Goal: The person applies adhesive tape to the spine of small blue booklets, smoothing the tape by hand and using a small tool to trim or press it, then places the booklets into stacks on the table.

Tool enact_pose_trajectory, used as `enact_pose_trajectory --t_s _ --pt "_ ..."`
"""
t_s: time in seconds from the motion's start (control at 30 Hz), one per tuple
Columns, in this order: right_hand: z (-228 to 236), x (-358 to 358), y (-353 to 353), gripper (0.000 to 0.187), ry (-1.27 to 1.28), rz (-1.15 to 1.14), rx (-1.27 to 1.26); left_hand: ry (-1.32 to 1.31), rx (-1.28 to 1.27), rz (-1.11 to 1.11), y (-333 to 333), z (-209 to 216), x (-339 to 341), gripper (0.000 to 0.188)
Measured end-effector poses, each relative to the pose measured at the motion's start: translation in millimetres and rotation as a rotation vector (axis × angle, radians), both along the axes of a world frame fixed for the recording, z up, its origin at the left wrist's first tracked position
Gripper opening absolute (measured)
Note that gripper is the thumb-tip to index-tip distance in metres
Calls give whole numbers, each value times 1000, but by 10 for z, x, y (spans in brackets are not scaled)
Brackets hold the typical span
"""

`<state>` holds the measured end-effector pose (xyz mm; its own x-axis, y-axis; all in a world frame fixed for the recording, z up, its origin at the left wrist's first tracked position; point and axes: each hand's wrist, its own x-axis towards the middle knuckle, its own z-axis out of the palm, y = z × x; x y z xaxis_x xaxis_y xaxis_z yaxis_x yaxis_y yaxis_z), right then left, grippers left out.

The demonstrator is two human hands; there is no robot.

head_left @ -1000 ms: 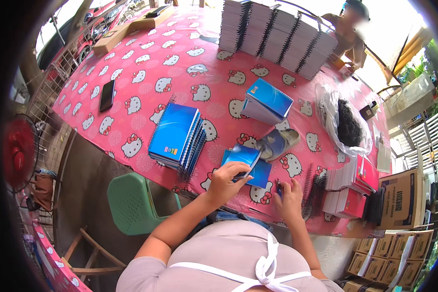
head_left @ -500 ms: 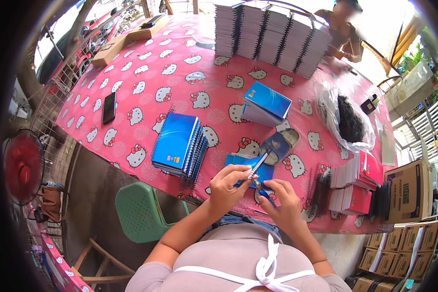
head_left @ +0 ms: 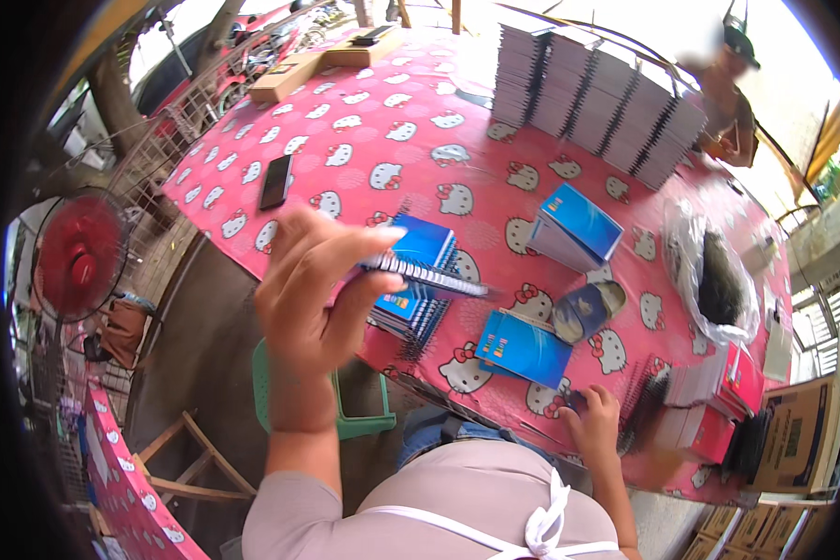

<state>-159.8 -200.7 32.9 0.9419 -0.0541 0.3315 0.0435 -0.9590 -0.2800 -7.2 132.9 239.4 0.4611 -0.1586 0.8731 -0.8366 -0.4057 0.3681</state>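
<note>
My left hand (head_left: 313,289) is raised over the near left of the table, pinching a small spiral notebook (head_left: 429,274) between thumb and fingers. The notebook shows nearly edge-on, its white-and-black coil toward me. Behind and below it stands a stack of blue spiral notebooks (head_left: 406,315), partly covered by the hand. My right hand (head_left: 593,425) rests low at the table's front edge, fingers curled round blue-handled pliers (head_left: 577,402), mostly hidden. Blue covers (head_left: 527,350) lie flat between the hands, beside a blue-grey slipper (head_left: 588,313).
Farther back are a blue-covered book pile (head_left: 574,227) and a tall row of bound pads (head_left: 593,98). Right of them sit a plastic bag of black coils (head_left: 719,280), red-covered pads (head_left: 709,401) and a carton (head_left: 793,439). A phone (head_left: 275,182) lies left. Someone (head_left: 723,103) sits beyond.
My left hand has lifted the spiral notebook up and left, toward the blue stack. My right hand has drawn away with the pliers, lower and to the right. The view has shifted.
</note>
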Motion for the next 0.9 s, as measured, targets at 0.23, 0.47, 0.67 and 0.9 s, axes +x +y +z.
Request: enact_pose_trajectory --t_s 0.23,0.47,0.67,0.9 --pt "-57 760 164 50 308 -365 393 150 833 -125 107 -364 1033 30" --pt "-79 759 192 35 246 -386 663 271 903 148 93 -1011 991 58" --pt "-114 778 254 27 -103 52 1149 558 85 -470 -835 -980 -30 53" --pt "-13 629 -197 40 17 -201 365 456 408 -298 -1437 -1844 -47 20"
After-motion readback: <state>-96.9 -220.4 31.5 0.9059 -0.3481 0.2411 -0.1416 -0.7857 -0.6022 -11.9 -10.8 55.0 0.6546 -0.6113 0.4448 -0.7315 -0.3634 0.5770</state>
